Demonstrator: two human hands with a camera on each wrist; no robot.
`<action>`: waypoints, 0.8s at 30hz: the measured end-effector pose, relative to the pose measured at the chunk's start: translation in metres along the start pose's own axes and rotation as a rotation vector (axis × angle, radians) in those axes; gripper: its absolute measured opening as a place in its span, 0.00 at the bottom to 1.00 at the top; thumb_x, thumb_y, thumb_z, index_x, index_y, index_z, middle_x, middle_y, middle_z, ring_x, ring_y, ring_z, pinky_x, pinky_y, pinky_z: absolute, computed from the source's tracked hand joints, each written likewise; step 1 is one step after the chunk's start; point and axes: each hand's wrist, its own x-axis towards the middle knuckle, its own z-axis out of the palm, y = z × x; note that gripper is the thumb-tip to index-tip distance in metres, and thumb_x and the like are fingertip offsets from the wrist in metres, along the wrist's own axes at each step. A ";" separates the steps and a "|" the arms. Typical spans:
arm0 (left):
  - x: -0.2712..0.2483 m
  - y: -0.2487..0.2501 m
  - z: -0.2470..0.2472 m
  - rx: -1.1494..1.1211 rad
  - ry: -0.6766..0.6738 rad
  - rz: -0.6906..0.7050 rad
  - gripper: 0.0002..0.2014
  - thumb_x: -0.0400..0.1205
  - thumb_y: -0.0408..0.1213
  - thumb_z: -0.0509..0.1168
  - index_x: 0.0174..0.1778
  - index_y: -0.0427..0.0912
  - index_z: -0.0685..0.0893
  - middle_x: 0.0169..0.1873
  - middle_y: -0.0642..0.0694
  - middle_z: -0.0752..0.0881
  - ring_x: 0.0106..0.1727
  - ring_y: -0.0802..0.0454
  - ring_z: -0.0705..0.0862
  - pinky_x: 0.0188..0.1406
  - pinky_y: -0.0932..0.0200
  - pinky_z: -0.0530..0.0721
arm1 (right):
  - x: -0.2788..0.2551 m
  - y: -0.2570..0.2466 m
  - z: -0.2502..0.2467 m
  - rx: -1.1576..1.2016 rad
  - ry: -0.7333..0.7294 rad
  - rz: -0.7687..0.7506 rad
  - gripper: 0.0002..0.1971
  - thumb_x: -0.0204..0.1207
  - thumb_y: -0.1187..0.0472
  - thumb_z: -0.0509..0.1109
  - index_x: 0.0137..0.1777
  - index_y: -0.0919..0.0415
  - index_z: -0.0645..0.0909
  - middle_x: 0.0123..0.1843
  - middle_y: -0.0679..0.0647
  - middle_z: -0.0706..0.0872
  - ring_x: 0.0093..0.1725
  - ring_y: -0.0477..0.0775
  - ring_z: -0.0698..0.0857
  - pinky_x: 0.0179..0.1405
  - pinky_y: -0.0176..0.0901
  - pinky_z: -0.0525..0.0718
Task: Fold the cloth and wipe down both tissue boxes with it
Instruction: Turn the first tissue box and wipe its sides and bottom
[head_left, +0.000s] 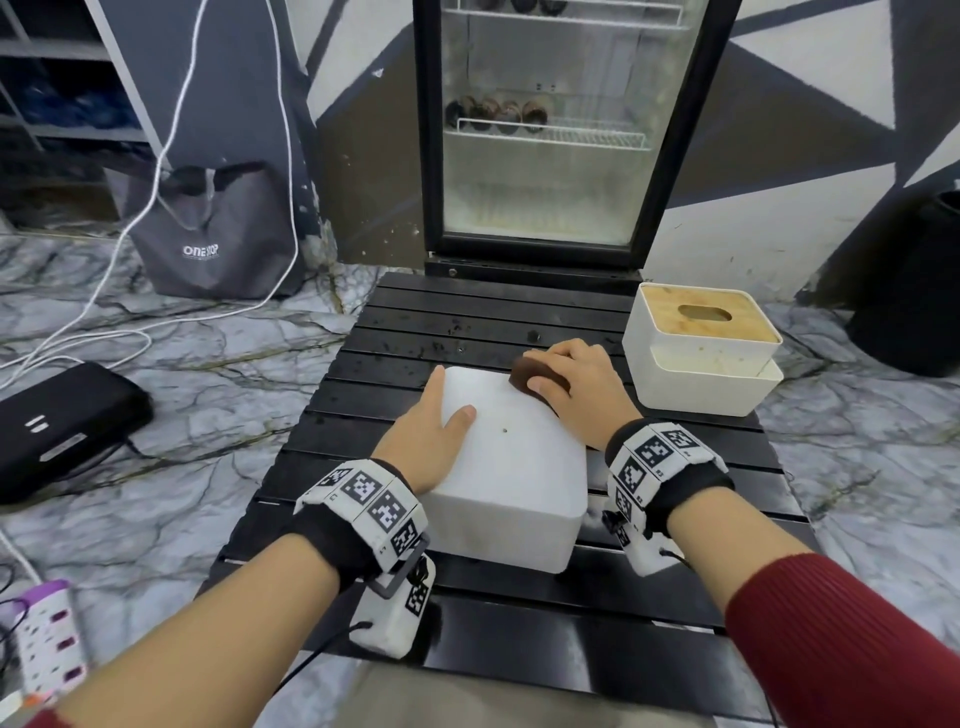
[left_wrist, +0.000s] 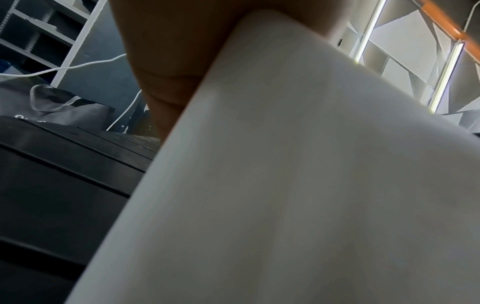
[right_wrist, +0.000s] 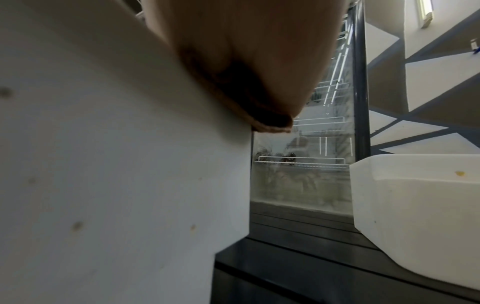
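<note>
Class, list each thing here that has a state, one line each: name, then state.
cloth: folded, pressed on the near box's far right corner
near tissue box: plain white face up, being wiped
far tissue box: upright, wooden lid on
fridge: door closed
left hand: steadying the near box
right hand: holding the cloth

Probably a small shop or café back corner: a glass-door display fridge (head_left: 561, 130) with wire shelves holding a few dark items stands against a grey-and-white geometric painted wall (head_left: 810, 104), beside metal shelving (head_left: 62, 78), on marble-patterned flooring (head_left: 208, 338).
</note>
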 end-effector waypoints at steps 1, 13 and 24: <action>0.000 0.000 0.000 -0.001 0.000 -0.002 0.32 0.86 0.53 0.51 0.83 0.55 0.42 0.76 0.39 0.70 0.71 0.39 0.74 0.67 0.49 0.70 | -0.001 0.001 0.000 0.011 0.007 0.012 0.17 0.80 0.54 0.63 0.69 0.49 0.76 0.63 0.52 0.76 0.62 0.55 0.68 0.62 0.49 0.67; 0.001 -0.001 0.001 -0.015 0.002 -0.009 0.32 0.86 0.53 0.50 0.83 0.55 0.42 0.76 0.38 0.70 0.72 0.38 0.73 0.68 0.49 0.69 | -0.023 0.013 0.003 0.180 0.100 0.134 0.19 0.80 0.59 0.63 0.71 0.54 0.74 0.63 0.58 0.75 0.65 0.60 0.69 0.63 0.38 0.62; 0.001 0.000 0.001 -0.017 0.002 -0.015 0.32 0.86 0.52 0.51 0.83 0.54 0.43 0.77 0.38 0.69 0.73 0.38 0.72 0.69 0.50 0.67 | -0.055 0.015 0.005 0.328 0.173 0.190 0.19 0.80 0.59 0.62 0.71 0.53 0.73 0.64 0.55 0.73 0.65 0.57 0.71 0.65 0.38 0.65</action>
